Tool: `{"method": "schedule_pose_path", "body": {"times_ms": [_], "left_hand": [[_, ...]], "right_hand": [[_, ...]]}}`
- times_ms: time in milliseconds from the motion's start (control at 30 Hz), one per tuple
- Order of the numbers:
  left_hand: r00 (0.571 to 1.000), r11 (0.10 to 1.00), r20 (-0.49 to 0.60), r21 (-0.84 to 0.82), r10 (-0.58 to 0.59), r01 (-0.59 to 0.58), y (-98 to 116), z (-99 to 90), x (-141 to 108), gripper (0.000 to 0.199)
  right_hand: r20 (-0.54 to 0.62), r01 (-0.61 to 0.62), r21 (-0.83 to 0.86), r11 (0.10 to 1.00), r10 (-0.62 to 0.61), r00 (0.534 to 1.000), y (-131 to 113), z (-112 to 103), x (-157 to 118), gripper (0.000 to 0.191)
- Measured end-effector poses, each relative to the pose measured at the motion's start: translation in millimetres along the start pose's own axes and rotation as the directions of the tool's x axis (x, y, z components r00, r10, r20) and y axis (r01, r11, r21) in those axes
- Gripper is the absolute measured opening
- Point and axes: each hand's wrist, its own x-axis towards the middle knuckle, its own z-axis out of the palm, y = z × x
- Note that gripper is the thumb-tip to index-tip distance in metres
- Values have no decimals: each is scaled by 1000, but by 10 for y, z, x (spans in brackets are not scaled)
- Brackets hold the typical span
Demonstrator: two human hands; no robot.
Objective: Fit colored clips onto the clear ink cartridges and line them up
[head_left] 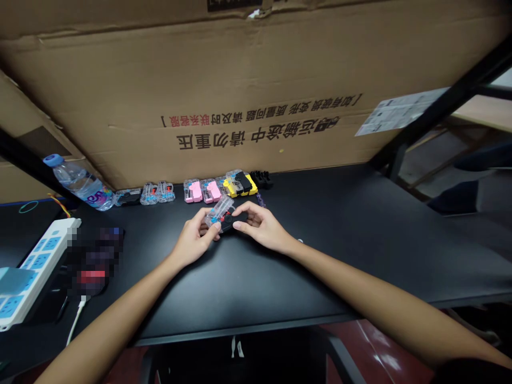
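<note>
Both hands meet over the desk around a small clear-and-black plastic toy (pixel 228 216) with blue and red parts showing inside. My left hand (pixel 196 234) is closed on its clear end, the thumb along the near side. The fingers and thumb of my right hand (pixel 264 226) pinch the black end. Fingers hide part of its outline, so its exact kind is unclear. Just behind it lie similar pieces: two with pink covers (pixel 195 191), a yellow-and-black one (pixel 242 184), and clear ones (pixel 157 193) farther left.
A black desk (pixel 340 234) carries everything. Cardboard (pixel 260 69) walls off the back. At the left are a water bottle (pixel 82 184), a white power strip (pixel 40 272), a pixelated dark object (pixel 96 266) and a white cable (pixel 75 320). Black parts (pixel 262 179) lie behind my right hand.
</note>
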Motion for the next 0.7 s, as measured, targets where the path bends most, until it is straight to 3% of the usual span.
{"method": "schedule_pose_path", "body": {"times_ms": [233, 700], "left_hand": [[999, 998, 16, 61, 34, -35, 13, -34, -17, 51], [1000, 997, 19, -74, -19, 20, -12, -48, 3, 64]], "right_hand": [[2, 35, -47, 998, -35, 999, -45, -20, -13, 31], [24, 13, 18, 1000, -14, 1000, -56, -59, 25, 35]]}}
